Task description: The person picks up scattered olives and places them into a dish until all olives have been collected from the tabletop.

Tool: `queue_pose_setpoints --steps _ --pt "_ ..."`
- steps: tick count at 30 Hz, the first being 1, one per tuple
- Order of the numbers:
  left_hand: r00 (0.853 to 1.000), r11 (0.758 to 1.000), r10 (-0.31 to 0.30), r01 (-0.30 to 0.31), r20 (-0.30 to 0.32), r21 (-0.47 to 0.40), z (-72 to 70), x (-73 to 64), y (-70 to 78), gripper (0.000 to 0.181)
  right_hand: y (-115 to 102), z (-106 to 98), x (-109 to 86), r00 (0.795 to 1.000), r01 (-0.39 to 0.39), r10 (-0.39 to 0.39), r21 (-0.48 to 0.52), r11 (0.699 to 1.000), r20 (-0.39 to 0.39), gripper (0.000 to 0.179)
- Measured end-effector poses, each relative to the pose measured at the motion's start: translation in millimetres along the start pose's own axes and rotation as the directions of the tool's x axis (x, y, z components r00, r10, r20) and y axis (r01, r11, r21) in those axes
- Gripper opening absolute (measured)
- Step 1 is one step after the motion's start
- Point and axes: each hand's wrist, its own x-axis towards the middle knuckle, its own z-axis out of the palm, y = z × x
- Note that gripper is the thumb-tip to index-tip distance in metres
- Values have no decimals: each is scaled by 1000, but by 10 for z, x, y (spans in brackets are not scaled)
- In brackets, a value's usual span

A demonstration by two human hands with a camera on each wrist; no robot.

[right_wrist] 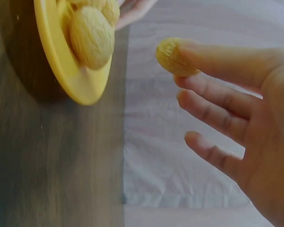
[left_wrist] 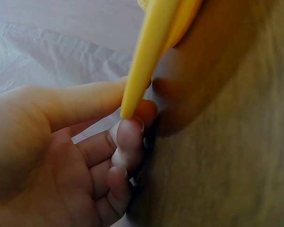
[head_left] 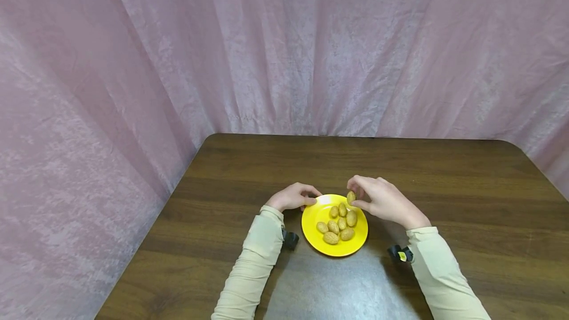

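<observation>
On the table stands a round yellow plate with several tan, wrinkled walnuts lying on it. My left hand grips the plate's far left rim. In the left wrist view the thumb lies along the upper side of the rim, with fingertips beneath it. With thumb and fingertips, my right hand pinches one walnut above the plate's far right edge. The other fingers of that hand are spread and loosely bent, holding nothing.
The brown wooden table has rounded far corners and reaches back to a pink curtain. Black wrist cameras hang below both sleeves, near the plate's sides. A bright glare lies on the tabletop in front of the plate.
</observation>
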Motion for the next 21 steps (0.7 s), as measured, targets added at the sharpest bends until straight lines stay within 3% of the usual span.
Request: queue_pose_setpoints --steps 7,15,21 --pt "1000 1000 -2 1 -1 -28 -12 -15 -1 28 -126 115 66 999 0 1 -2 1000 34 26" --pt "1000 1000 0 0 4 -22 -7 -16 -9 28 -272 268 102 993 112 -111 -23 993 41 22" --pt "1000 1000 5 -5 4 -19 -8 -8 -8 28 -320 346 110 987 154 -151 -49 987 48 24"
